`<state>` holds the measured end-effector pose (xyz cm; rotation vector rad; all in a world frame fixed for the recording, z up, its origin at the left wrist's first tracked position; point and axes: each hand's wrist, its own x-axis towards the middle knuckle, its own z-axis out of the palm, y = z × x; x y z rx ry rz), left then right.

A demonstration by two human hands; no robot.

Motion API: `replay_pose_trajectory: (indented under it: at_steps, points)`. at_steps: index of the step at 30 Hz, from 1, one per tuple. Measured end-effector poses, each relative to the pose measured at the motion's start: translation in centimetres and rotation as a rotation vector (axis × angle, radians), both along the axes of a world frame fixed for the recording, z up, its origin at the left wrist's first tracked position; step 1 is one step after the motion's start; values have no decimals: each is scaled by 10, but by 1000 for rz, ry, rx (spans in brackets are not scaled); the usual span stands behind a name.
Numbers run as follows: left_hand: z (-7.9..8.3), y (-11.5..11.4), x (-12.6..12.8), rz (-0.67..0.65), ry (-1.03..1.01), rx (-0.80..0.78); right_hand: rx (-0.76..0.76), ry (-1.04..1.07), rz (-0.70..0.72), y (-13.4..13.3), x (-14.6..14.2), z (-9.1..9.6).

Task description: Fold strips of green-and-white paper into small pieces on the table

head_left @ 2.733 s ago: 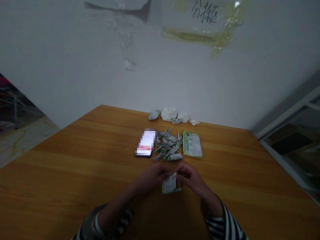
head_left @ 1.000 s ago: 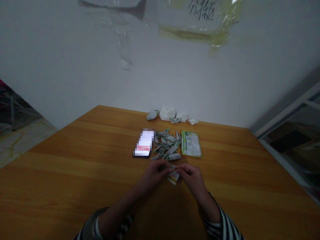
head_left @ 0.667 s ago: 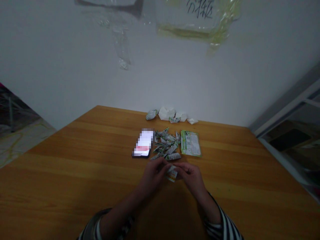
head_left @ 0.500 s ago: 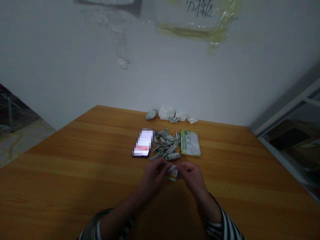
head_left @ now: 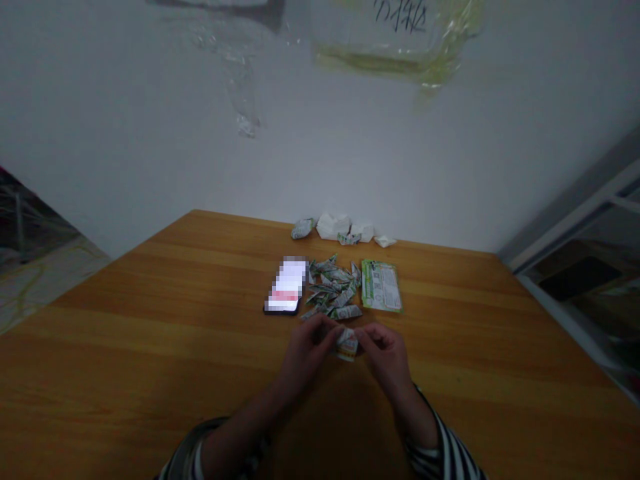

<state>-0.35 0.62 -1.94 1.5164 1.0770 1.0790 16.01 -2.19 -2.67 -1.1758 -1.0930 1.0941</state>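
Below the heap of folded green-and-white paper packets (head_left: pixel 331 288), left hand (head_left: pixel 306 353) and right hand (head_left: pixel 384 355) pinch one small folded paper packet (head_left: pixel 347 345) in a narrow grip.

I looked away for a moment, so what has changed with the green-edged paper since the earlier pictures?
The green-edged paper is now folded smaller, pinched between the left hand and right hand, which moved up the table toward the folded pile. The phone and green printed sheet stayed put.

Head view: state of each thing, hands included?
Small green-and-white paper packet: folded, pinched between both hands.
Left hand: closed on packet.
Right hand: closed on packet.
Black smartphone: face up, screen lit.
Heap of folded green-and-white packets: loose.
Flat green-and-white printed sheet: lying flat.
Crumpled white paper: bunched.
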Motion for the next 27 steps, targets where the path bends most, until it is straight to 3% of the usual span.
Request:
replay_pose_trajectory:
  at_steps: [4, 9, 16, 27]
  points:
    - [0, 1, 0, 40, -36, -33, 11, -53, 4, -2, 1, 4]
    - [6, 3, -2, -36, 33, -6, 2, -73, 10, -1, 3, 1]
    - [9, 8, -6, -132, 214, 175, 13, -125, -29, 0, 3, -6]
    - [14, 2, -6, -221, 376, 218, 28, -162, -69, -1, -4, -13]
